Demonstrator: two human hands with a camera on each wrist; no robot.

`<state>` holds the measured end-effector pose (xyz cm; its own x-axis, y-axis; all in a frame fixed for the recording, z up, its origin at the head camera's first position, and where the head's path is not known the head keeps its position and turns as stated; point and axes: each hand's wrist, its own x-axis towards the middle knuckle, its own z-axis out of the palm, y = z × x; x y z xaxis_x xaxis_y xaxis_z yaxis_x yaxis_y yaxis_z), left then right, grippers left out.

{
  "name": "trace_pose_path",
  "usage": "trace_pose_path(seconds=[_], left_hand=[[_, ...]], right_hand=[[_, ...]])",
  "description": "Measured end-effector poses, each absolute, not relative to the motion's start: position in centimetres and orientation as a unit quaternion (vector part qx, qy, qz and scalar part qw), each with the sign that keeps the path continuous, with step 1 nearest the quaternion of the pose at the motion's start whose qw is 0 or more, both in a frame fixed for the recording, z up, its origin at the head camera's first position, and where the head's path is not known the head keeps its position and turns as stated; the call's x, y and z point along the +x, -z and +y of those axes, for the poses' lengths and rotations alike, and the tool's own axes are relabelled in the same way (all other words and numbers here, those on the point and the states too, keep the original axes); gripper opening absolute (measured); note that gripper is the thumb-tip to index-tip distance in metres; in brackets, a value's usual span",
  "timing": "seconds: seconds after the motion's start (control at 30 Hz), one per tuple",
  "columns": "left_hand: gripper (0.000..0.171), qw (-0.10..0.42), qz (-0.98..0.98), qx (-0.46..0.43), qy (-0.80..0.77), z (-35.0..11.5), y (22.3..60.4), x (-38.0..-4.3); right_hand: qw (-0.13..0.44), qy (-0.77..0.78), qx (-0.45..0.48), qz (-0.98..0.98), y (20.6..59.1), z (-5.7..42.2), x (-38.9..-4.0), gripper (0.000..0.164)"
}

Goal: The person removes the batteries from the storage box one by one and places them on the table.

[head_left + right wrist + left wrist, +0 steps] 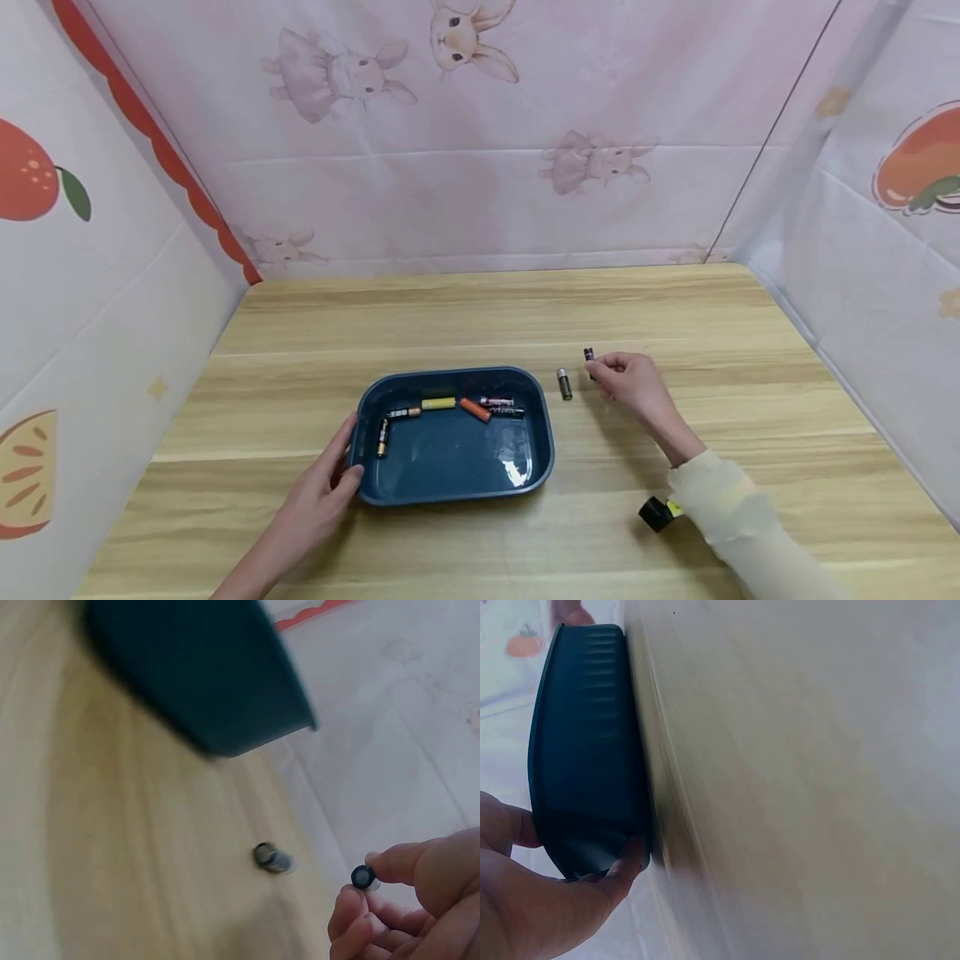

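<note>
A dark blue tray point(457, 493) lies on the wooden table with several batteries inside, among them a yellow battery point(438, 403) and an orange battery point(476, 409). My left hand point(322, 492) grips the tray's left end; in the left wrist view the thumb and fingers of that hand point(547, 907) spread around the tray's end wall point(592, 750). Right of the tray, my right hand point(633, 387) pinches a dark battery point(589, 356) between thumb and fingertips. The right wrist view shows this battery's round end point(364, 877). A grey-and-black battery point(565, 384) lies between tray and right hand.
A black object with a yellow part point(657, 514) sits by the right sleeve point(735, 508). Cloth with rabbit prints point(450, 200) hangs behind the table, and fruit-patterned cloth point(97, 317) stands at both sides.
</note>
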<state>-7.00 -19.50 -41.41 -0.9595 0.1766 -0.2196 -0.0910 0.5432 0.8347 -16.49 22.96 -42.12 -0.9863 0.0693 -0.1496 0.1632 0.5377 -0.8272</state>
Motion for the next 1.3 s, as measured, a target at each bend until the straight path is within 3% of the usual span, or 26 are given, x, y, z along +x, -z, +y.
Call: trace_pose_path(seconds=[0.3, 0.8, 1.3], left_hand=[[0.067, 0.138, 0.871, 0.022, -0.471, -19.5, 41.5, -7.1], [0.067, 0.152, 0.871, 0.010, -0.466, -19.3, 41.1, -7.2], [0.067, 0.158, 0.868, 0.009, -0.471, -19.4, 41.2, -7.2]], right_hand=[[0.039, 0.427, 0.079, 0.900, 44.1, 22.1, -16.6, 0.027], [-0.008, 0.353, 0.088, 0.931, 44.0, 20.6, -16.0, 0.022], [-0.005, 0.321, 0.095, 0.942, 43.9, 20.1, -15.8, 0.021]])
